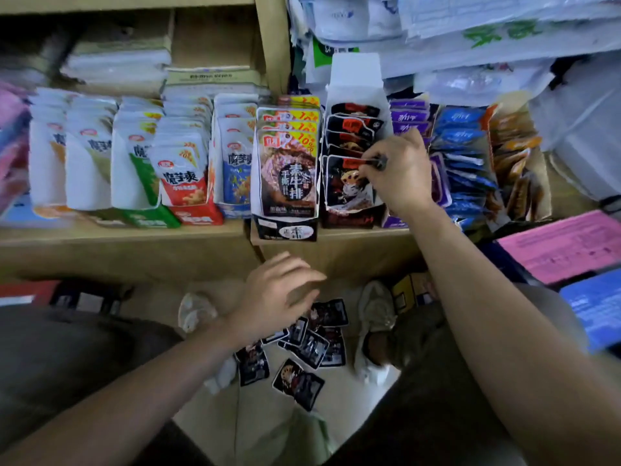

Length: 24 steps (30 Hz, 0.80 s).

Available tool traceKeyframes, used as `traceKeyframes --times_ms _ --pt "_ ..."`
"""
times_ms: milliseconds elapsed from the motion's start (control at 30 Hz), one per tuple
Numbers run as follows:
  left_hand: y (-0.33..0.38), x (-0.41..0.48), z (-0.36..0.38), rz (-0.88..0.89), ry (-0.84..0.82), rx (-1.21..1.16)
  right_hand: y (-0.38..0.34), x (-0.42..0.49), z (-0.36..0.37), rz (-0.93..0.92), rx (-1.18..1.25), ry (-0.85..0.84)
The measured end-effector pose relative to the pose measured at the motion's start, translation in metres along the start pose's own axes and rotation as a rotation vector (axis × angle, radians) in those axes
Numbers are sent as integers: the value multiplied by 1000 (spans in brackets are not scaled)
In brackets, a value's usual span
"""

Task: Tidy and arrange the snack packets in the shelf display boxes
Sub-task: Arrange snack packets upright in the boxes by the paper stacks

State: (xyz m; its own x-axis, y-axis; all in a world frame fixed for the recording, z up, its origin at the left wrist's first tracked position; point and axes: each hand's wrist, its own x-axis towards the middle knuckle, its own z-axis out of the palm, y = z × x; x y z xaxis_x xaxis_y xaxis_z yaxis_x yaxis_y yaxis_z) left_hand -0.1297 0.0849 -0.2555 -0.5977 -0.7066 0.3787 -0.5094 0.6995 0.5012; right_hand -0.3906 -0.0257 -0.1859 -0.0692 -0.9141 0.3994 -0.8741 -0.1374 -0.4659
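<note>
Several fingers of my right grip (396, 169) pinch the top edge of the front black packet (346, 191) in its display box (349, 222) on the shelf (134, 235). My left grip (279, 294) hovers with fingers spread, holding nothing, above loose black packets (316, 344) on the floor (353, 401).

Our right hand (400, 173) covers the right side of the black packets (349, 183) in their display box (349, 220). Our left hand (279, 294) hides some loose packets (312, 344) on the floor (346, 408). Pink packs (11, 129) at the left edge are blurred and cropped, their print unreadable.
</note>
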Motion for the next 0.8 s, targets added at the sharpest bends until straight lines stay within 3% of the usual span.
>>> traceKeyframes --times_ms 300,600,800 --pt "-65 -48 152 -480 -621 -106 3 -15 7 -20 78 63" --pt "-125 -65 259 -457 -956 173 7 -24 21 -67 74 233" --pt "-143 -92 293 -489 -967 367 6 -26 25 -57 54 261"
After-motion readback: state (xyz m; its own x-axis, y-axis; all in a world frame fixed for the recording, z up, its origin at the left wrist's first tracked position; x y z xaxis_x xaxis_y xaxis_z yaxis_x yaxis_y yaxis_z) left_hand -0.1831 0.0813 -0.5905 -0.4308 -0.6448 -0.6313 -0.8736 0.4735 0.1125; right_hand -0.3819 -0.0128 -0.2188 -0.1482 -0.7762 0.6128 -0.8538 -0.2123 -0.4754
